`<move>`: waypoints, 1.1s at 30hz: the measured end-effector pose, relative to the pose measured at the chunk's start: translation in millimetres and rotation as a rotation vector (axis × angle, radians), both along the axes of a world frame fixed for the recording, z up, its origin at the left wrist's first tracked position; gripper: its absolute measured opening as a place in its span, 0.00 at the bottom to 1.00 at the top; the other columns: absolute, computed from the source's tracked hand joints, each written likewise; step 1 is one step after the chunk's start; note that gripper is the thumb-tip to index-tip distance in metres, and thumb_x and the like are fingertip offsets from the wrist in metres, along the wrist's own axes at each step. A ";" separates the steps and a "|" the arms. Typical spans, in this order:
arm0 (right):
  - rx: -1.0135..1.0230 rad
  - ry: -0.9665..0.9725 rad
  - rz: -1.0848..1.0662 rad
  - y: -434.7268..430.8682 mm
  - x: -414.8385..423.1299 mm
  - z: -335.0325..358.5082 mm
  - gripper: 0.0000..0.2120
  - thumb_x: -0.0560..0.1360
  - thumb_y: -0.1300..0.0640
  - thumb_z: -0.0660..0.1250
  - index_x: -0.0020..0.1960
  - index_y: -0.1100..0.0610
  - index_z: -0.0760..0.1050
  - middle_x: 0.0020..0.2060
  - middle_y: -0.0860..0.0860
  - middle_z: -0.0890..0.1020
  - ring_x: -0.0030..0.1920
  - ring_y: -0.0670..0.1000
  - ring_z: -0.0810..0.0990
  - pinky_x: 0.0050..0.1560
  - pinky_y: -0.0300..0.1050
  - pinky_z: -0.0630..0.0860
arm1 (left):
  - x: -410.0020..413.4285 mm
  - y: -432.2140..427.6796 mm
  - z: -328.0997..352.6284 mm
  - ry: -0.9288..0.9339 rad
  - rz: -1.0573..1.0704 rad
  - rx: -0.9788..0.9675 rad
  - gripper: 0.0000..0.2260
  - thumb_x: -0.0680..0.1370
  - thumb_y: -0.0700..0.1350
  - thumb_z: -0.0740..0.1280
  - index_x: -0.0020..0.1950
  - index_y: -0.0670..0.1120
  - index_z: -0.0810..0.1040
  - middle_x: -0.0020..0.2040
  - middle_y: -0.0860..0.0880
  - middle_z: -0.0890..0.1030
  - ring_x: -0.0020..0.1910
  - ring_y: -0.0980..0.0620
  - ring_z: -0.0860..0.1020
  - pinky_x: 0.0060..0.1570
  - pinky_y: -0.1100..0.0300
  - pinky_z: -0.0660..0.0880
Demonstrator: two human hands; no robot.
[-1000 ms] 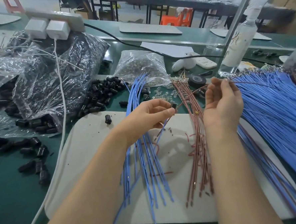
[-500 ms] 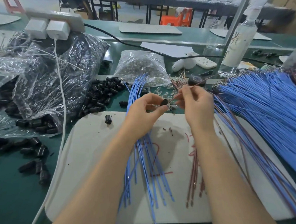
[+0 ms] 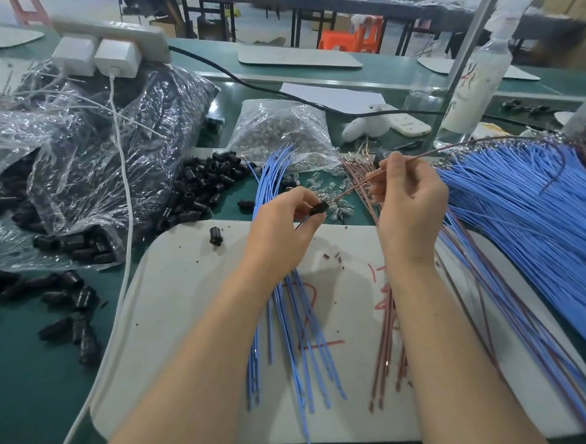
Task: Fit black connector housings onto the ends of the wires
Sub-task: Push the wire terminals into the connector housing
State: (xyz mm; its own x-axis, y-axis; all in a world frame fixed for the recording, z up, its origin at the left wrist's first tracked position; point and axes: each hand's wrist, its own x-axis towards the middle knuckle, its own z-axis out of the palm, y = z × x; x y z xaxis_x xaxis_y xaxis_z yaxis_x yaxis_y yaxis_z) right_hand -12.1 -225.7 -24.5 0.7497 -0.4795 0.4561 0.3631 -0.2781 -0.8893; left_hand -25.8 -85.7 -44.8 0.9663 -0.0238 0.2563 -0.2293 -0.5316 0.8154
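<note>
Left hand (image 3: 281, 229) pinches a small black plastic connector housing (image 3: 319, 208); right hand (image 3: 408, 201) grips a thin brown wire (image 3: 451, 147) over the desk (image 3: 26, 375).

The bench (image 3: 27, 392) in front had a green top, and a second green bench (image 3: 396, 74) ran across just behind it. Farther back stood long tables (image 3: 305, 0) on dark metal legs, with an orange plastic stool (image 3: 362, 35) near them. The floor (image 3: 258, 16) was pale and smooth. A slanted metal post (image 3: 475, 35) rose at the right. The light was soft and even.
</note>
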 end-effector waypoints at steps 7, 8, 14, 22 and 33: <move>-0.058 0.012 0.004 0.8 -0.8 0.2 0.10 0.81 0.53 0.61 0.43 0.54 0.75 0.33 0.47 0.80 0.33 0.44 0.79 0.40 0.47 0.79 | -1.1 -1.8 0.9 -0.012 0.001 0.023 0.03 0.77 0.44 0.68 0.50 0.49 0.78 0.43 0.54 0.80 0.44 0.58 0.76 0.46 0.65 0.70; -0.077 0.014 0.013 2.0 -1.5 0.1 0.10 0.81 0.53 0.61 0.43 0.54 0.75 0.33 0.48 0.80 0.34 0.46 0.80 0.41 0.49 0.80 | -1.2 -1.8 1.0 -0.012 0.002 0.026 0.04 0.77 0.44 0.68 0.50 0.49 0.78 0.43 0.54 0.80 0.45 0.58 0.76 0.47 0.65 0.70; -0.140 0.011 0.010 1.6 -3.3 1.4 0.10 0.81 0.53 0.61 0.44 0.56 0.76 0.34 0.51 0.81 0.36 0.50 0.81 0.44 0.55 0.79 | -2.2 -1.8 2.8 -0.027 0.005 0.043 0.04 0.76 0.43 0.68 0.50 0.49 0.78 0.45 0.53 0.80 0.46 0.56 0.77 0.51 0.59 0.73; -0.273 0.033 0.020 3.5 -3.5 -0.3 0.11 0.80 0.53 0.62 0.44 0.58 0.78 0.32 0.43 0.78 0.35 0.48 0.80 0.43 0.51 0.78 | -3.5 -3.0 3.5 -0.085 -0.011 0.051 0.04 0.76 0.42 0.68 0.51 0.47 0.79 0.45 0.52 0.80 0.46 0.55 0.76 0.52 0.59 0.73; -0.046 0.301 0.624 27.9 -10.2 -3.0 0.09 0.81 0.52 0.60 0.60 0.50 0.73 0.45 0.48 0.84 0.45 0.42 0.82 0.48 0.41 0.79 | -0.4 -4.2 14.7 -0.117 0.062 -0.485 0.03 0.77 0.40 0.68 0.48 0.47 0.78 0.40 0.53 0.81 0.37 0.60 0.79 0.42 0.66 0.76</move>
